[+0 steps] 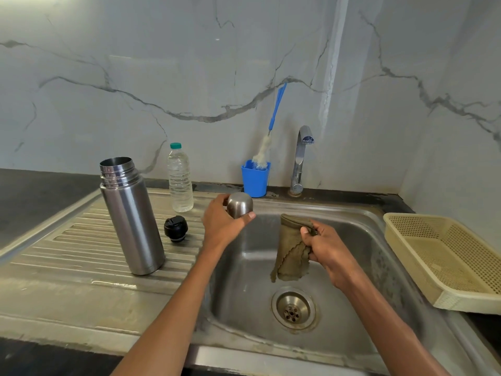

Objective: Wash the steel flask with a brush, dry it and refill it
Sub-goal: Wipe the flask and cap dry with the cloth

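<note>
1. Surface: a dark table (pixel 32 196) carries a steel sink (pixel 360 213) unit with a ribbed draining board (pixel 81 240) on the left and the basin on the right. The board shows dull staining. A drain strainer (pixel 293 308) sits in the basin floor.
2. Room: walls of white marble-pattern panel (pixel 189 77) with grey veins meet in a corner at the rear right.
3. Steel flask (pixel 131 215): upright on the draining board, mouth uncovered, well left of the basin.
4. Black stopper (pixel 175 228): on the board just right of the flask.
5. Plastic water bottle (pixel 180 178), green cap: upright at the board's rear edge.
6. Blue cup (pixel 255 178): at the rear edge of the sink, holding a bottle brush (pixel 267 142) with a blue handle leaning on the wall.
7. Tap (pixel 301 158): at the rear edge, right of the cup.
8. Cream perforated basket (pixel 447 261): at the sink's right edge.
9. Left hand (pixel 221 222): fingers curled round the steel cup lid (pixel 240 204), held at the basin's left rear corner.
10. Right hand (pixel 324 246): gripping an olive cloth (pixel 291 251) that hangs over the basin.
</note>
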